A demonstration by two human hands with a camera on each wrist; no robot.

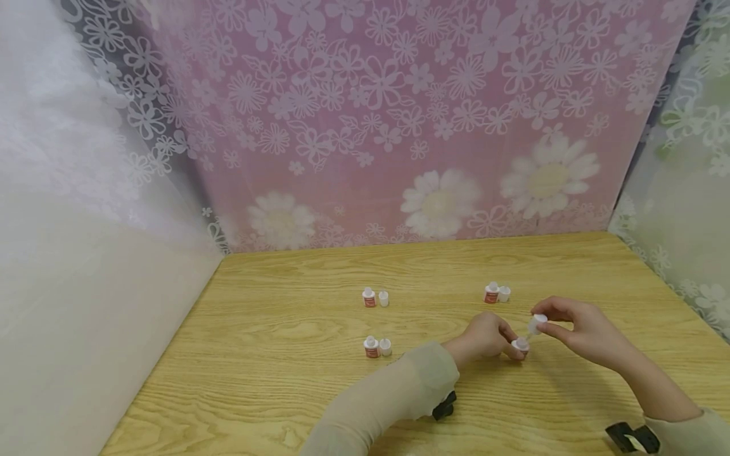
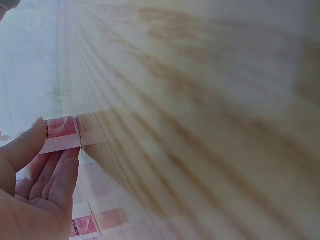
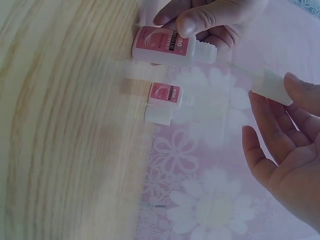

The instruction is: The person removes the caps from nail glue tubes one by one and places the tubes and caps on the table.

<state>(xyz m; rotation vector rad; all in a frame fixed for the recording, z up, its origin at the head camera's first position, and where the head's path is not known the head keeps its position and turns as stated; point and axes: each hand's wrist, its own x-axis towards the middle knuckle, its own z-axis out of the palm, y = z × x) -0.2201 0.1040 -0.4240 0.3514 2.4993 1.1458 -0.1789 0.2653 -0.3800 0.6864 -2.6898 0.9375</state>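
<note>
My left hand point(image 1: 485, 335) grips a small white nail glue bottle point(image 3: 162, 45) with a red label, thumb on one side and fingers on the other. The bottle stands upright on the wooden table, its ribbed neck uncapped. Just above and to its right, my right hand point(image 1: 582, 332) pinches a white brush cap point(image 3: 272, 86) between thumb and fingers. From the tilted cap a thin brush stem points at the bottle's mouth. In the left wrist view the bottle point(image 2: 62, 132) shows its label beside the thumb.
Behind the hands stands another open bottle point(image 1: 492, 294) with its cap point(image 1: 504, 294) beside it. Two more open bottles, one farther back point(image 1: 369, 297) and one nearer point(image 1: 372, 347), stand to the left, each next to a cap. Floral curtains point(image 1: 365, 126) border the wooden table point(image 1: 274, 392).
</note>
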